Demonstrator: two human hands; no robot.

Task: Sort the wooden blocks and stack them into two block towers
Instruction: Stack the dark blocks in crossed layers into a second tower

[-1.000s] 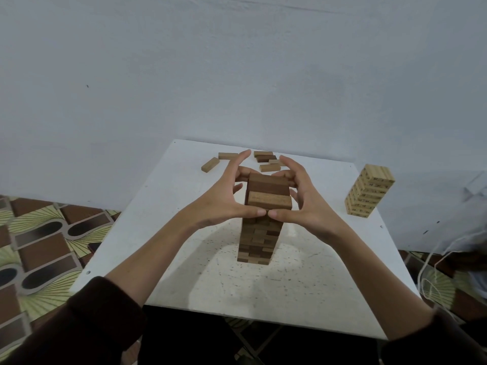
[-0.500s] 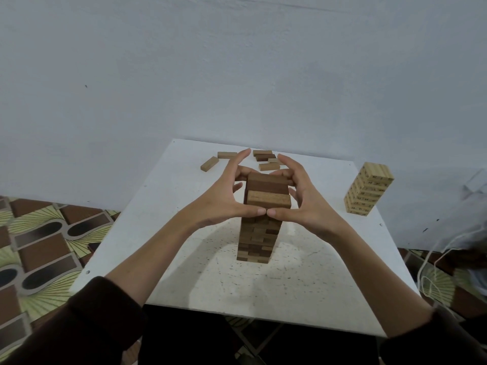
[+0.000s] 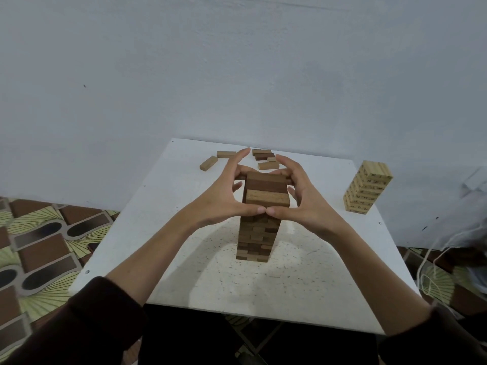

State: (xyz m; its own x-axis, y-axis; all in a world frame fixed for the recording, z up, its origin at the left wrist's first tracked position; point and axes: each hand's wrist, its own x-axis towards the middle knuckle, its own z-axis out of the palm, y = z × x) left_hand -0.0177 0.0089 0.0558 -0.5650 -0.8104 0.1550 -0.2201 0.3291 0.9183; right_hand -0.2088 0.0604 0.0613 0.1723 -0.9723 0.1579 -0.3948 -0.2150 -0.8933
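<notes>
A tall tower of darker wooden blocks (image 3: 255,234) stands mid-table. My left hand (image 3: 220,197) and my right hand (image 3: 307,200) cup its top layers from either side. Both thumbs meet on the near face just under the light top block (image 3: 267,198), and the fingers wrap round the far side. My left index finger points up, clear of the blocks. A shorter tower of pale blocks (image 3: 367,191) stands at the table's right edge, apart from both hands.
Loose blocks lie at the far edge of the white table (image 3: 179,264): one (image 3: 208,163), another (image 3: 226,154), and a small cluster (image 3: 264,157) behind my hands. Patterned floor lies to the left. White cords (image 3: 432,262) hang off to the right.
Hardly anything differs. Both hands stay cupped round the top of the dark tower, and the view has shifted only slightly.
</notes>
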